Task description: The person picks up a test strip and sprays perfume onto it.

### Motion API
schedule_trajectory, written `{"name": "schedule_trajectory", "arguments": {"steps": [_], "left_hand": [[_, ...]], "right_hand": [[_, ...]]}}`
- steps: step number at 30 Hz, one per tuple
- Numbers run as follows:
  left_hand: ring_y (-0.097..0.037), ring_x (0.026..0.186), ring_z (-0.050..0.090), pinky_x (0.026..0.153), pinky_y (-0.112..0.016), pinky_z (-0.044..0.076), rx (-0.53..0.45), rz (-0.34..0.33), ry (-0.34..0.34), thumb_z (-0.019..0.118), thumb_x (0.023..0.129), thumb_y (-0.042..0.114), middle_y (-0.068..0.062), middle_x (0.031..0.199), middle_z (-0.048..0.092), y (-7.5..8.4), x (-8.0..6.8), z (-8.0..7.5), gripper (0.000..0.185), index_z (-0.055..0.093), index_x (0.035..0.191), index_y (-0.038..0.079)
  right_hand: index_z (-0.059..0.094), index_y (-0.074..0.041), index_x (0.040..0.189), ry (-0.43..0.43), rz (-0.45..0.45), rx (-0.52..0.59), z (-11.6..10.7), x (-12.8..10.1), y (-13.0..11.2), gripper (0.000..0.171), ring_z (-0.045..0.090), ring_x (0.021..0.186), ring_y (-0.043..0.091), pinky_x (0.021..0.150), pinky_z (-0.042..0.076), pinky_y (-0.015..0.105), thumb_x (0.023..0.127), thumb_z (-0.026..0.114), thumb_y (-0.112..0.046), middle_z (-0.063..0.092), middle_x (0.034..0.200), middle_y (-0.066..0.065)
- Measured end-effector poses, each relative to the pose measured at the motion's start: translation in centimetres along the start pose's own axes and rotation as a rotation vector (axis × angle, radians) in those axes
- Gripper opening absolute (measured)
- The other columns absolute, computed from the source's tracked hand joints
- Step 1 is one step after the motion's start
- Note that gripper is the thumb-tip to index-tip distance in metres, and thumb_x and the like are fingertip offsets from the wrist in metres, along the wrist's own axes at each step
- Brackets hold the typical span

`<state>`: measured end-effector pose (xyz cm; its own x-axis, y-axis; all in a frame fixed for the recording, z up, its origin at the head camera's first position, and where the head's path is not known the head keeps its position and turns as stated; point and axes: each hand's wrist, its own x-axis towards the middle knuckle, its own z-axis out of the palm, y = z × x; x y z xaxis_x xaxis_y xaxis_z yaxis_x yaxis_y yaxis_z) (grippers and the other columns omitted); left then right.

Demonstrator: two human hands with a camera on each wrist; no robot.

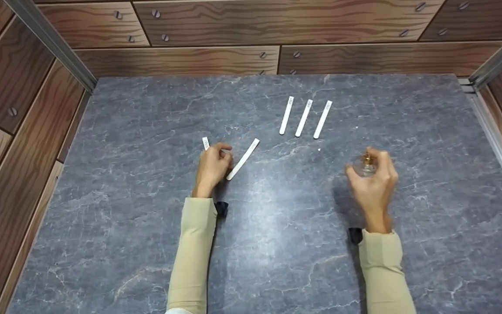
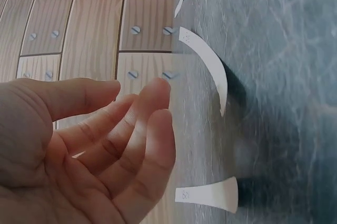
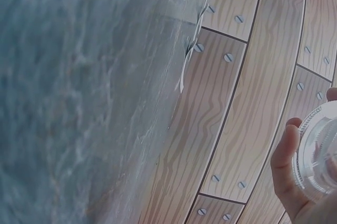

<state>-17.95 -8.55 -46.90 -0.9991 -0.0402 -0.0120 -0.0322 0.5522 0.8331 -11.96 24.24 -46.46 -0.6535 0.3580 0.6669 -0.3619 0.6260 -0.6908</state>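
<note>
Over the grey marble table (image 1: 277, 244), my right hand (image 1: 376, 176) grips a small clear glass bottle (image 1: 365, 165) with a gold cap. In the right wrist view the bottle (image 3: 322, 150) shows as a round glass body between my fingers (image 3: 287, 155). My left hand (image 1: 212, 168) hovers near two white paper strips, one just right of it (image 1: 243, 159) and one partly hidden behind it (image 1: 206, 142). The left wrist view shows this hand (image 2: 121, 145) with relaxed fingers and nothing in it, the two strips (image 2: 208, 66) (image 2: 208, 195) lying just beyond the fingertips.
Three more white strips (image 1: 303, 117) lie side by side further back at the table's centre, seen edge-on in the right wrist view (image 3: 194, 42). Wood-patterned walls (image 1: 216, 22) with metal corner rails (image 1: 50, 43) enclose the table on three sides.
</note>
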Motion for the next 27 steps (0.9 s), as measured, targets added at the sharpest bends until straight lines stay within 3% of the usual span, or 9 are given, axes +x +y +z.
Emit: {"name": "schedule_trajectory", "arguments": {"steps": [9,11,18,27], "left_hand": [[-0.024,0.072,0.072,0.070,-0.037,0.056,0.078,-0.063,0.040,0.060,0.091,0.003,-0.010,0.081,0.075,-0.4,-0.3,-0.3,0.025,0.073,0.111,-0.004],[-0.024,0.072,0.072,0.069,-0.036,0.055,0.079,-0.069,0.040,0.060,0.091,0.003,-0.010,0.081,0.075,-0.5,-0.4,-0.3,0.026,0.073,0.111,-0.003],[-0.022,0.069,0.072,0.050,-0.019,0.045,0.041,-0.086,0.043,0.061,0.092,0.003,-0.012,0.083,0.075,-0.7,-0.4,-0.3,0.023,0.073,0.110,-0.004],[-0.023,0.070,0.073,0.063,-0.029,0.055,0.041,-0.079,0.044,0.062,0.090,0.003,-0.012,0.083,0.075,-1.1,-0.8,-0.2,0.022,0.074,0.107,-0.004]], "right_hand": [[0.062,0.012,0.100,-0.006,0.024,-0.011,0.0,0.0,-0.2,0.041,0.061,0.077,0.032,0.076,0.044,0.015,0.063,0.080,0.016,0.067,0.088,0.024],[0.062,0.012,0.101,-0.005,0.025,-0.015,0.0,0.0,-0.2,0.042,0.061,0.077,0.033,0.076,0.044,0.015,0.064,0.080,0.016,0.067,0.088,0.024],[0.062,0.013,0.100,0.002,0.015,-0.007,-0.1,0.1,-0.1,0.042,0.059,0.077,0.028,0.076,0.044,0.014,0.063,0.082,0.017,0.067,0.087,0.024],[0.063,0.013,0.100,0.008,-0.013,0.011,-0.4,0.2,-0.1,0.040,0.057,0.077,0.018,0.076,0.044,0.012,0.064,0.080,0.017,0.066,0.086,0.023]]}}
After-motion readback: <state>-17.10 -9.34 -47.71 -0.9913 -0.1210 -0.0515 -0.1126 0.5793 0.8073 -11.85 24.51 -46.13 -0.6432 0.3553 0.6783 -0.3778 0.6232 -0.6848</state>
